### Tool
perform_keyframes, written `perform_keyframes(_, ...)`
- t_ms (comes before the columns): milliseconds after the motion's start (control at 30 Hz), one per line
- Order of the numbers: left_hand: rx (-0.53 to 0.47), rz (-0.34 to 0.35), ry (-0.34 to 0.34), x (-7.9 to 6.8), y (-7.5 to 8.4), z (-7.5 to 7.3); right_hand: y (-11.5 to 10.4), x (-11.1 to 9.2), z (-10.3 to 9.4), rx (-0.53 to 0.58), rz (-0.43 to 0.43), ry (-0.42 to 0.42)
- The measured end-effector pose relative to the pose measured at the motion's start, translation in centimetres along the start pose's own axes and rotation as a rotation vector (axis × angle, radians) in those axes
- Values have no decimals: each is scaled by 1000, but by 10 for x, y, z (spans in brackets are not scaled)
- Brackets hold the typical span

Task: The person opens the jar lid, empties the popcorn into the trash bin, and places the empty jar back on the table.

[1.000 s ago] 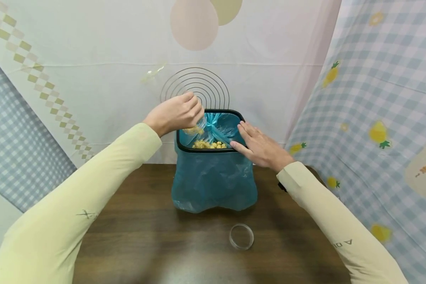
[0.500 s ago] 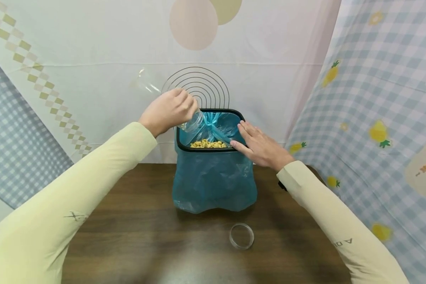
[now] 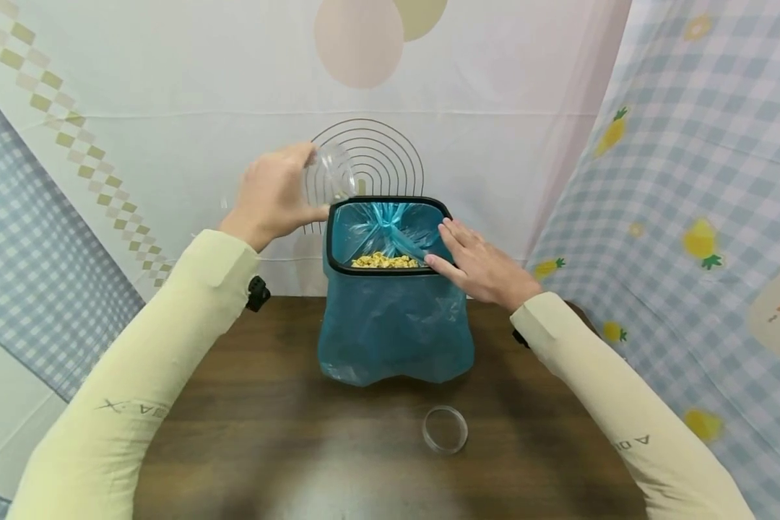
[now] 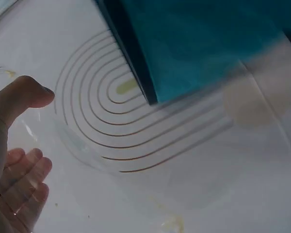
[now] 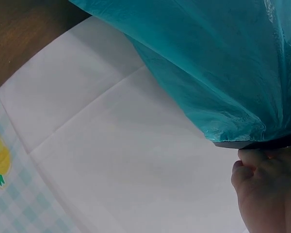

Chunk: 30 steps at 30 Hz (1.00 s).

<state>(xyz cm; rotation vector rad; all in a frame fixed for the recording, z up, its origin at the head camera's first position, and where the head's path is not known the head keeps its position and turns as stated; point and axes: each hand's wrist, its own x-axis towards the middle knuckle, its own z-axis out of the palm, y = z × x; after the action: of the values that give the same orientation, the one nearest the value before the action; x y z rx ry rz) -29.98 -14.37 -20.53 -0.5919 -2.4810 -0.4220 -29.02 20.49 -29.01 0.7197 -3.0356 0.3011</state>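
My left hand (image 3: 273, 191) grips a clear plastic jar (image 3: 328, 175) to the left of and above a bin. The jar is tipped on its side, mouth toward the right, with a few small bits inside near the mouth. Through its clear wall my fingers (image 4: 26, 179) show in the left wrist view. The bin has a black rim (image 3: 377, 271) and a blue plastic bag liner (image 3: 396, 325), knotted at the back. Yellow pieces that look like popcorn (image 3: 383, 261) lie inside. My right hand (image 3: 484, 267) rests on the rim's right side, fingers straight, thumb over the front corner.
A round clear lid (image 3: 445, 451) lies on the dark wooden table (image 3: 266, 433) in front of the bin. A white patterned cloth (image 3: 507, 144) hangs behind, and a blue checked cloth (image 3: 650, 180) is on the right.
My left hand has drawn the jar back left and up out of the bin and turned it from mouth-down to sideways. Popcorn has fallen into the bin. My right hand stays on the rim.
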Motion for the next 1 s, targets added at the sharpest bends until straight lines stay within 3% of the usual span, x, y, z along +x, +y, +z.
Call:
perform_keyframes(133,-209,-143,108,-11,-11,4,-1,1,0,2,-2,-6)
perform_keyframes(267,-414,-275,206,-28,-23,18,-1,1,0,2,4,-12)
perform_keyframes(533,-693,-427,319,-79,-48,77,0,0,0,3,10,-10)
perform_keyframes(667,-753,-445,361,-105,-57,109,0,1,0,-4,11,-15)
perform_keyframes(1000,-782,-461,407,-156,-66,179,1,0,0,-7,6,-8)
